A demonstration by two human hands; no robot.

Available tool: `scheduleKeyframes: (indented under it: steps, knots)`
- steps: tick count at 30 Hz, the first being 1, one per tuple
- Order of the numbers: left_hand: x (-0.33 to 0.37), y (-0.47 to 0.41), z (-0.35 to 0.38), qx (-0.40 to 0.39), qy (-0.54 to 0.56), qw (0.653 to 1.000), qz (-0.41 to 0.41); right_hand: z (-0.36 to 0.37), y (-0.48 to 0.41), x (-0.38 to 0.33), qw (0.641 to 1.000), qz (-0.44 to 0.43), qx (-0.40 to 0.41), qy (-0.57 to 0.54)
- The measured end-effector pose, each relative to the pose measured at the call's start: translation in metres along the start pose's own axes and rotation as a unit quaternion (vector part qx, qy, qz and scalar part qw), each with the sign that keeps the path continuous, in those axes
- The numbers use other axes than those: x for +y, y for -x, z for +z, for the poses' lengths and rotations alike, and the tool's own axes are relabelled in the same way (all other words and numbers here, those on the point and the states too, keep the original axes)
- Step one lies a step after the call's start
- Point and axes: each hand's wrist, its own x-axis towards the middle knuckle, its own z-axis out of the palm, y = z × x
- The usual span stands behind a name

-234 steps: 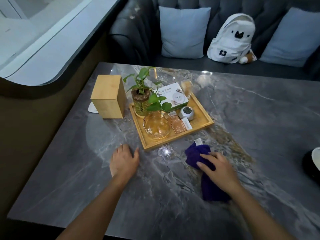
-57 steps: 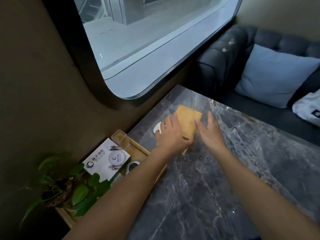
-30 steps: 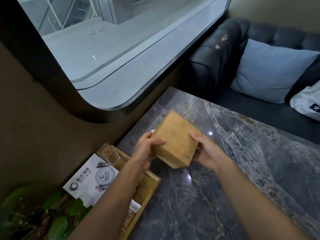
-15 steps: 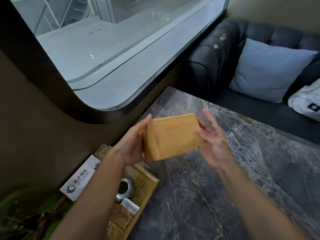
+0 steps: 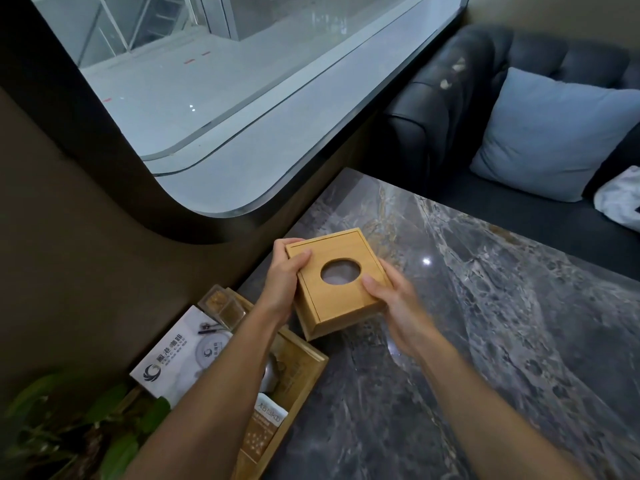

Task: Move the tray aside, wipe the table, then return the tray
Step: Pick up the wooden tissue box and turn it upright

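A wooden tissue box (image 5: 337,299) with a round hole in its upper face is held above the grey marble table (image 5: 502,341). My left hand (image 5: 282,282) grips its left side and my right hand (image 5: 398,306) grips its right side. The wooden tray (image 5: 304,368) lies at the table's left edge, under my left forearm. It carries a white printed box (image 5: 180,355), a small clear container (image 5: 221,304), packets (image 5: 263,431) and a green plant (image 5: 86,427). The cloth is out of view.
A curved window and dark wall run along the left of the table. A dark sofa (image 5: 467,109) with a blue cushion (image 5: 550,129) and a white bag (image 5: 620,199) stands behind the table's far edge.
Both hands lifted the wooden box off the table and turned it over, so the face with the round hole now points up. The tray stays at the left edge.
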Motion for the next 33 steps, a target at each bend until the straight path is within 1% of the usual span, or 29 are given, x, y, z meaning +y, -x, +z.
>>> scheduleKeyframes:
  steps: [5, 9, 13, 15, 16, 17, 18, 20, 21, 23, 25, 26, 28, 30, 33]
  knots:
    - [0.0, -0.018, -0.007, -0.024, -0.046, 0.999, -0.006, 0.012, 0.004, 0.022, 0.998, -0.025, 0.037, 0.041]
    - [-0.001, -0.03, -0.011, -0.047, -0.13, 0.99, 0.008, 0.018, 0.005, 0.036, 0.997, -0.03, 0.05, 0.046]
    - [-0.006, -0.037, -0.014, -0.052, -0.18, 0.982, 0.026, 0.022, 0.004, 0.041, 0.996, -0.027, 0.056, 0.06]
    - [-0.007, -0.039, -0.013, -0.047, -0.219, 0.974, 0.036, 0.018, 0.002, 0.04, 0.995, -0.008, 0.068, 0.067]
    - [-0.007, -0.037, -0.011, -0.031, -0.254, 0.965, 0.05, 0.014, 0.001, 0.037, 0.994, 0.009, 0.08, 0.08]
    - [-0.006, -0.034, -0.008, 0.002, -0.311, 0.947, 0.079, 0.01, -0.001, 0.033, 0.991, 0.027, 0.09, 0.096]
    - [-0.004, -0.029, -0.005, 0.052, -0.382, 0.915, 0.116, 0.006, -0.004, 0.027, 0.989, 0.042, 0.094, 0.103]
    - [-0.001, -0.012, -0.001, 0.142, -0.499, 0.835, 0.181, 0.0, -0.012, 0.016, 0.989, 0.048, 0.078, 0.112]
    - [-0.001, -0.001, 0.002, 0.158, -0.527, 0.814, 0.186, -0.001, -0.015, 0.009, 0.989, 0.045, 0.063, 0.125]
    - [-0.011, 0.027, 0.013, 0.145, -0.563, 0.799, 0.153, -0.002, -0.023, 0.002, 0.987, 0.051, 0.038, 0.148]
    - [-0.03, 0.051, 0.026, 0.124, -0.614, 0.768, 0.134, -0.001, -0.029, -0.002, 0.981, 0.063, 0.026, 0.182]
    - [-0.039, 0.058, 0.03, 0.111, -0.631, 0.758, 0.126, 0.001, -0.032, -0.002, 0.979, 0.068, 0.023, 0.193]
    - [-0.055, 0.063, 0.032, 0.097, -0.646, 0.749, 0.105, 0.004, -0.034, -0.002, 0.981, 0.076, 0.024, 0.179]
    - [-0.062, 0.06, 0.026, 0.111, -0.646, 0.747, 0.11, 0.008, -0.035, -0.001, 0.983, 0.075, 0.023, 0.167]
    - [-0.062, 0.06, 0.017, 0.114, -0.638, 0.752, 0.119, 0.013, -0.036, 0.001, 0.985, 0.072, 0.02, 0.153]
